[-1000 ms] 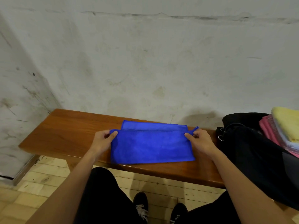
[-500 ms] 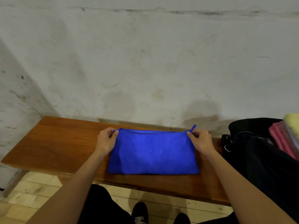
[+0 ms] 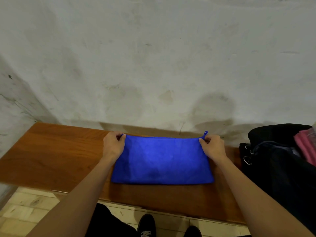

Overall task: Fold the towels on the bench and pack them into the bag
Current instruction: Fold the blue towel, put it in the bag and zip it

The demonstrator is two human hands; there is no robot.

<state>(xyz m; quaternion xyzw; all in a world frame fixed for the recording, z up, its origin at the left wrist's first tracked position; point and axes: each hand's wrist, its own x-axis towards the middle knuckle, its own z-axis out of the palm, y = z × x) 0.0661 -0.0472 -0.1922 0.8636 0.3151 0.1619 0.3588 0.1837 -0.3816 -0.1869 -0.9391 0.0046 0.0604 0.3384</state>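
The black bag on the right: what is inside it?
In the open bag, pink folded cloth shows at the right edge, with a pale sliver above it. Whatever lies deeper is hidden by the dark walls and cut off by the frame.

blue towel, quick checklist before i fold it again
1. Left hand grip on far left corner of the blue cloth towel: ok.
2. Right hand grip on far right corner: ok.
3. Far edges aligned: ok, lower layer hidden.
4. Towel lying flat on the brown wooden bench: ok.
5. Black fabric bag within reach at right: ok.
6. Room left in bag: cannot tell.
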